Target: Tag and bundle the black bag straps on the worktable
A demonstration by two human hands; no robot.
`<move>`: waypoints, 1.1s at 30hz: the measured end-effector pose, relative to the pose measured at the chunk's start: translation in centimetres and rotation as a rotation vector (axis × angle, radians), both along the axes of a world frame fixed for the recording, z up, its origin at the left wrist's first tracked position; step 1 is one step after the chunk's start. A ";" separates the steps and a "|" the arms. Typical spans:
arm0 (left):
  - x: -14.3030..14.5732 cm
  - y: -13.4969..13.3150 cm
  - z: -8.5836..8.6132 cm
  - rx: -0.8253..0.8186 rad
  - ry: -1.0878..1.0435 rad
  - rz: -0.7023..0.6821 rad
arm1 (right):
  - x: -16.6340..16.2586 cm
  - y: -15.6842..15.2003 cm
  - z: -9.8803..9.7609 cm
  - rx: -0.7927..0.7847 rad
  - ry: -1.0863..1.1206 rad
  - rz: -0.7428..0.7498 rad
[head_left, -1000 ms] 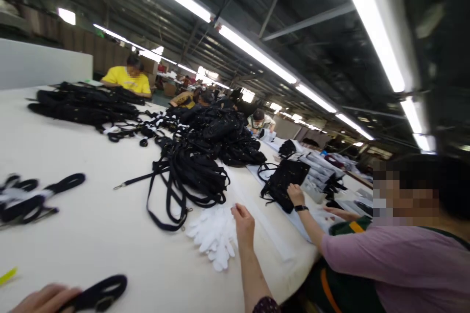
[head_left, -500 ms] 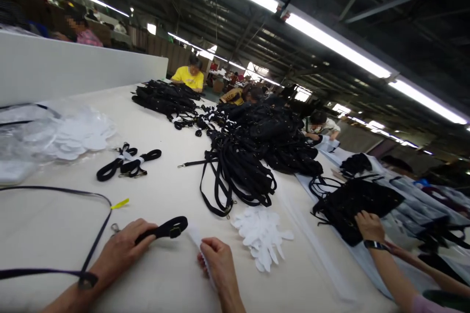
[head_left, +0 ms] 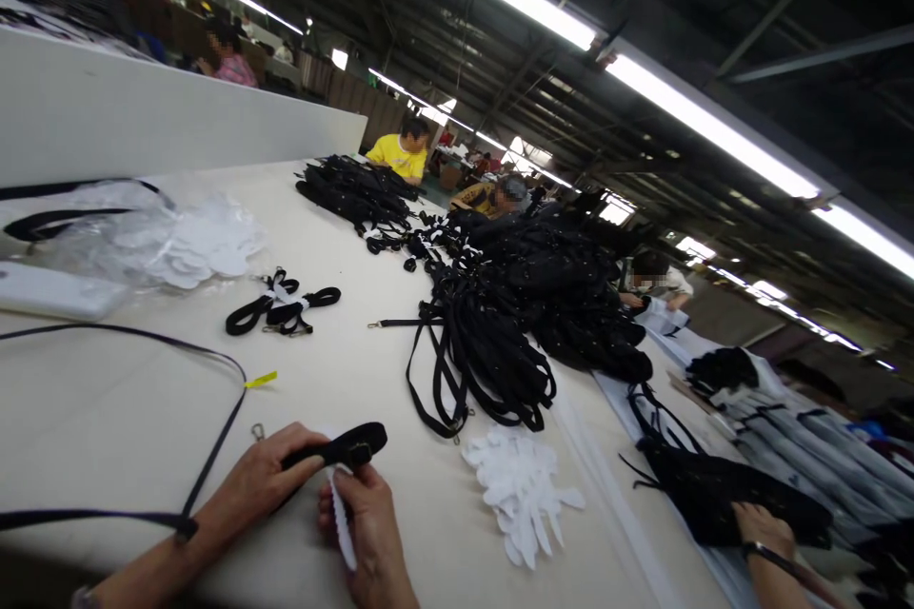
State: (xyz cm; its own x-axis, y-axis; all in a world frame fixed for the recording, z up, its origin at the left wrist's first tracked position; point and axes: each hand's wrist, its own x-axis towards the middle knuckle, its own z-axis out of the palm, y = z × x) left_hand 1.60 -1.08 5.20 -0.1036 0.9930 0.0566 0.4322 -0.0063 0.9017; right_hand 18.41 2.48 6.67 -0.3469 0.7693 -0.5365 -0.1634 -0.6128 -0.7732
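My left hand [head_left: 268,476] is closed around a folded black strap [head_left: 357,442], whose looped end with a buckle sticks out to the right. A metal snap hook [head_left: 258,432] shows just behind that hand. Right beside it, my right hand [head_left: 367,519] pinches a white strip [head_left: 341,523] with a scalloped edge, its upper end close against the strap. A pile of similar white strips [head_left: 518,495] lies to the right. Two bundled black straps [head_left: 284,303] wrapped with white strips rest farther back on the left.
A large heap of black straps [head_left: 492,352] spreads over the middle of the white table [head_left: 371,381]. Clear plastic with white pieces [head_left: 192,238] lies at left, near a thin black cord [head_left: 228,428] with a yellow tag. At right a co-worker's hand [head_left: 764,528] touches a black bag.
My right hand has moved left with the white strip, up to the strap in my left hand. The view has shifted, and the co-worker's black bag has changed position.
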 end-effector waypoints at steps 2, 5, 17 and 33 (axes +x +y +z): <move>0.0 0.0 0.2 -0.007 0.007 -0.012 | 0.1 0.0 0.0 -0.011 -0.014 0.005; 0.1 -0.1 0.4 -0.009 0.015 -0.007 | -0.1 -0.2 -0.3 -0.014 -0.007 -0.027; -0.1 -0.3 0.4 0.020 0.005 -0.014 | -0.1 -0.7 -1.8 0.310 -0.082 -0.006; -0.3 0.1 -1.0 -0.074 -0.153 0.079 | 0.5 0.3 -0.7 0.088 -0.089 0.020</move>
